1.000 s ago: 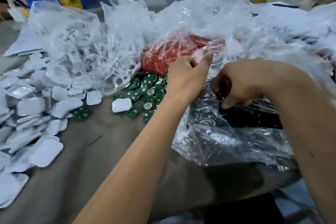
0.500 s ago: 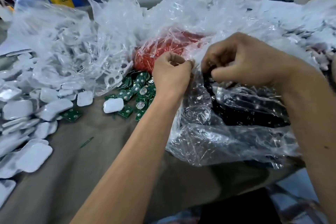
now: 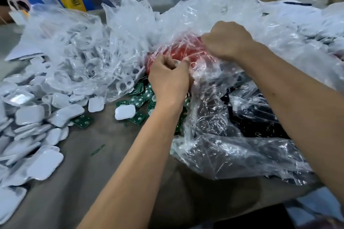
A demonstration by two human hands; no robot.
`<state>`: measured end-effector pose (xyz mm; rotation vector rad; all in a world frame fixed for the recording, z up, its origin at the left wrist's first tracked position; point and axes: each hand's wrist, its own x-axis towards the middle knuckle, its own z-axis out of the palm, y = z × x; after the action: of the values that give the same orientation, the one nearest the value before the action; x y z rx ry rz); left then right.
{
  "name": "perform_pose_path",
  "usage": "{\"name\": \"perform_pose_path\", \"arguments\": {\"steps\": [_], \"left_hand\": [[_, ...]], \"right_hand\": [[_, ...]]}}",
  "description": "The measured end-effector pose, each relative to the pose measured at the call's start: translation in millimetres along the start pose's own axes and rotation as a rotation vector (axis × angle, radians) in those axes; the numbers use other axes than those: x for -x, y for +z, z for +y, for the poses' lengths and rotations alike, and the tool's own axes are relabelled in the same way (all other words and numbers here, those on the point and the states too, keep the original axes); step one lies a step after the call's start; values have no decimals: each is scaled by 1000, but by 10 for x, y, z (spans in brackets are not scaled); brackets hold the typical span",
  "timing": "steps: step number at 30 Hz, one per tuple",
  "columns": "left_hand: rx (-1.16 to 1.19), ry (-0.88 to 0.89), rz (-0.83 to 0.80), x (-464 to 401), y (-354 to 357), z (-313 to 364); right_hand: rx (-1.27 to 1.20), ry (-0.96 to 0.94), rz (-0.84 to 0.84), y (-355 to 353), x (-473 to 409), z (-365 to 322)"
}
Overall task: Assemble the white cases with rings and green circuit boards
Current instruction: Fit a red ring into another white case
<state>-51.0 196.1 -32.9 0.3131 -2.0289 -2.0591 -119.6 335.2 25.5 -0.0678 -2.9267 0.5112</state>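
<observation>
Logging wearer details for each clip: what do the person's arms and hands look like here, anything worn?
Both forearms are bare as far as the frame shows, with no sleeves in view. The left hand and the right hand wear no gloves, and no watch, ring or wristband is visible. No markings can be made out.

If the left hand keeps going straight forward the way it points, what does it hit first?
Most likely the clear plastic bag of red parts: the left hand already has its fingers curled at that film, with the red mass right behind. Depth is hard to judge.
</observation>
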Motion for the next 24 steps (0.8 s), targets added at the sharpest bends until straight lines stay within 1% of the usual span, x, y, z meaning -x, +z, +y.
{"name": "perform_pose_path", "arguments": {"steps": [2,4,5,7,10,15,17,20,22,24], "left_hand": [[-17,29,47,-70,-106,-3],[-3,34,92,-156,-209,-13],[5,29,118,-196,-262,-16],[11,25,166,-260,-367,-21],[-7,20,180,-330,-534,-26],[-27,26,175,-446,-837,-41],[-20,0,152,-478,-927,-56],[27,-33,145,-497,-1005,-89],[36,-34,172,-496,-1035,-119],[32,-34,187,-495,-1063,-152]], "right_hand": [[167,-93,-91,92,-55,-31],[197,-188,-173,205,-97,-104],[192,-205,-183,256,-103,-141],[181,-215,-144,283,-119,-207],[183,-202,-98,209,-156,-248],[228,-145,-193,80,-137,-199],[218,-120,-144,35,-132,-173],[164,-61,52,-55,-133,-183],[45,-16,191,-114,-107,-218],[-138,-17,236,-141,-12,-300]]}}
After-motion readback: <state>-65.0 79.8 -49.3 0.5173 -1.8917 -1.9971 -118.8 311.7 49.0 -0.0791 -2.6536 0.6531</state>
